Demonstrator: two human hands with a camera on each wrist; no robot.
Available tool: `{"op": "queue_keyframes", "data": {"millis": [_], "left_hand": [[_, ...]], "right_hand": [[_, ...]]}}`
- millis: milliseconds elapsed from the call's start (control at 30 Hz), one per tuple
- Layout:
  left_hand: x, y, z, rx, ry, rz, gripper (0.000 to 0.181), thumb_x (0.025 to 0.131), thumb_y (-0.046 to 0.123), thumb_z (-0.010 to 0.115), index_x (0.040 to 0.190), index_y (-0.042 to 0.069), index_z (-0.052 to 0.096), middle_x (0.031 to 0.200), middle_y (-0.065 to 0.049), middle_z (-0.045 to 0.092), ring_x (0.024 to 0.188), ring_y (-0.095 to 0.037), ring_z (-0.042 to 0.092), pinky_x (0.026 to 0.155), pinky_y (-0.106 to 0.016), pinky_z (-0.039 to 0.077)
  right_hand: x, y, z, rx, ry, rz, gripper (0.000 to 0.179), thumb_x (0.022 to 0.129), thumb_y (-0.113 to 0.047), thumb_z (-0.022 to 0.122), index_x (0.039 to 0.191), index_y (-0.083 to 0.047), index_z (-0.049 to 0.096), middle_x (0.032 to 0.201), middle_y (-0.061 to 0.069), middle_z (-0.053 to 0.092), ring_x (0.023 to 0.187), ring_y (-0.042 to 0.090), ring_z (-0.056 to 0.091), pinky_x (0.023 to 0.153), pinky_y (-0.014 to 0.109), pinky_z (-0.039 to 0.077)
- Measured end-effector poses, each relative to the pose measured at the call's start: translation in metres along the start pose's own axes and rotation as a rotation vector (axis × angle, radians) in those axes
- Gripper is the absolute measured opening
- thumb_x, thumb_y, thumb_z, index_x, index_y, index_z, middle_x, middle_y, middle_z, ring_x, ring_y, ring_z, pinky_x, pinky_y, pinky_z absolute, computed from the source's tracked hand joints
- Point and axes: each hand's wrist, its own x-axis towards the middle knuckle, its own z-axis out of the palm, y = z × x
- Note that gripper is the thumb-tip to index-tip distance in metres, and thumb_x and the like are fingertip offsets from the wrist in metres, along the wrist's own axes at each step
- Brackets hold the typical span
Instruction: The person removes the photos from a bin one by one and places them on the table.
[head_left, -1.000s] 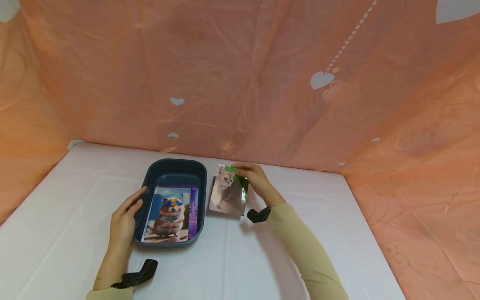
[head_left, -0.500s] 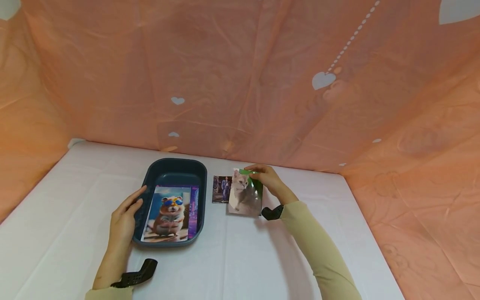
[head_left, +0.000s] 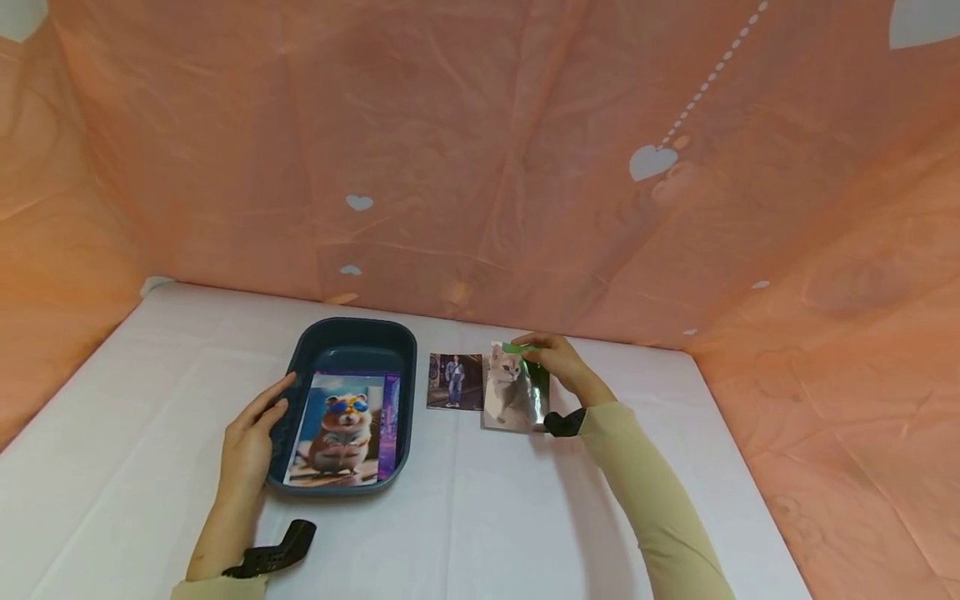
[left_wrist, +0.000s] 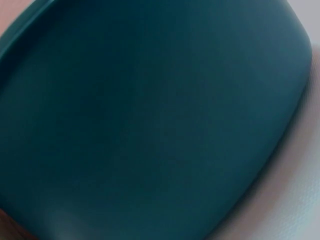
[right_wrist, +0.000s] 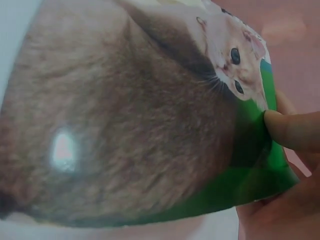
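Left wrist feed: the dark teal tray's [head_left: 352, 343] wall fills nearly all I get; a brownish sliver in the bottom left corner is too dark to identify.
Purple print: beyond the left fingertips, inside the tray, the purple print [head_left: 389, 425] shows me mainly a strip, the hamster photo [head_left: 339, 437] covering the rest.
Cat photo: directly below the right fingertips in my head feed, the cat photo [head_left: 506, 402] carries a bright glare spot; whether its lower edge touches the white tablecloth [head_left: 480, 525] I cannot tell.
Right hand: I see the right hand [head_left: 558, 360] pinching the cat photo at its green upper corner, thumb on the printed face, other fingers partly hidden behind; the sheet bows from that grip.
Left hand: the left hand [head_left: 250, 446] rests on the tray's near-side rim, visible fingers nearly straight and loosely spread; the rest are out of my sight.
Hamster photo: to the right of the left fingers, lying face up in the tray.
Street photo: the small street photo [head_left: 455, 382] lies left of the right fingers, between both hands, just beside the cat photo.
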Motion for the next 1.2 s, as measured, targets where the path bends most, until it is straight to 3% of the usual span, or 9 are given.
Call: {"op": "queue_keyframes", "data": {"millis": [333, 533, 967, 1200], "left_hand": [[-0.002, -0.002, -0.002, 0.025, 0.003, 0.018, 0.041, 0.103, 0.024, 0.038, 0.142, 0.013, 0.048, 0.153, -0.002, 0.036, 0.142, -0.014, 0.028, 0.118, -0.034, 0.019], [-0.002, -0.002, -0.002, 0.046, -0.002, 0.036, 0.042, 0.104, 0.026, 0.038, 0.142, 0.014, 0.047, 0.153, -0.002, 0.036, 0.142, -0.015, 0.028, 0.118, -0.035, 0.019], [-0.002, -0.004, 0.0, 0.081, 0.01, 0.04, 0.041, 0.103, 0.029, 0.041, 0.142, 0.016, 0.049, 0.15, 0.003, 0.042, 0.136, -0.007, 0.033, 0.114, -0.027, 0.024], [-0.003, -0.006, 0.0, 0.049, 0.009, 0.049, 0.041, 0.103, 0.028, 0.043, 0.141, 0.016, 0.049, 0.146, 0.009, 0.044, 0.134, -0.005, 0.033, 0.103, -0.011, 0.027]], "right_hand": [[0.004, 0.015, -0.01, -0.033, -0.027, 0.023, 0.032, 0.094, -0.006, 0.054, 0.125, -0.001, 0.061, 0.129, 0.017, 0.057, 0.095, 0.018, 0.051, 0.078, 0.027, 0.043], [0.006, 0.024, -0.008, -0.034, -0.015, 0.053, 0.03, 0.095, -0.01, 0.055, 0.123, -0.003, 0.062, 0.126, 0.015, 0.059, 0.103, 0.022, 0.053, 0.089, 0.033, 0.041], [0.01, 0.032, -0.007, 0.044, -0.003, -0.018, 0.035, 0.095, -0.011, 0.056, 0.126, 0.003, 0.058, 0.13, 0.022, 0.056, 0.12, 0.032, 0.05, 0.104, 0.044, 0.038], [0.01, 0.024, -0.001, 0.021, 0.028, -0.028, 0.037, 0.095, -0.013, 0.055, 0.128, 0.004, 0.056, 0.134, 0.022, 0.054, 0.124, 0.034, 0.048, 0.105, 0.045, 0.038]]}}
